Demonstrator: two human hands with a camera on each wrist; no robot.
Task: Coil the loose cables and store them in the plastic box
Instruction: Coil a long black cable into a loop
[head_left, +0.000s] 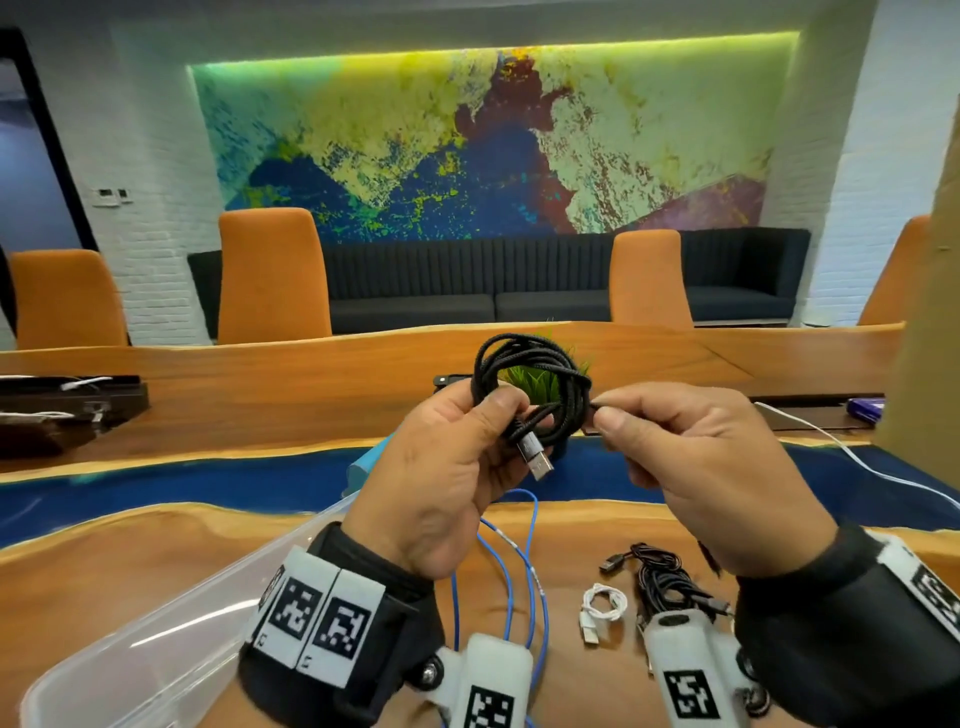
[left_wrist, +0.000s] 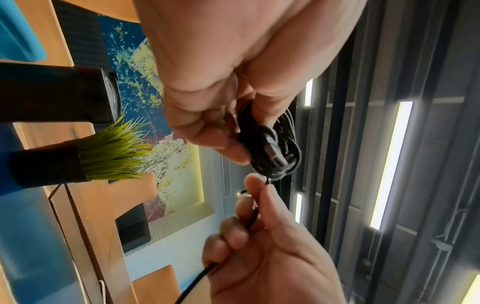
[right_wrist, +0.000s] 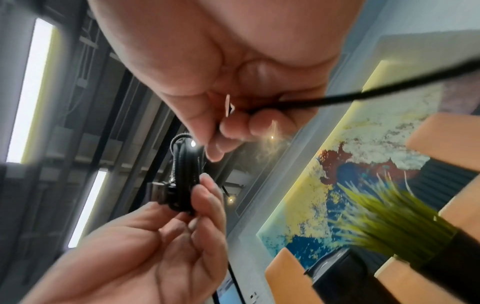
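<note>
The black cable (head_left: 524, 384) coiled in my hands has a braided, matt cloth jacket; its plug (head_left: 537, 460) is shiny bare metal. The worktop (head_left: 130, 551) at lower left is glossy varnished wood with a smooth blue band. The plastic box (head_left: 156, 639) is clear and glossy. The blue cable (head_left: 530, 551) looks smooth.

A wooden table (head_left: 156, 545) with a blue band across it carries a clear plastic box (head_left: 171, 634) below the left fingers. Under the fingers lie a blue cable (head_left: 511, 571), a white cable (head_left: 602, 608) and a black cable bundle (head_left: 665, 577). Beyond the fingers stands a potted grass plant (head_left: 535, 379).
</note>
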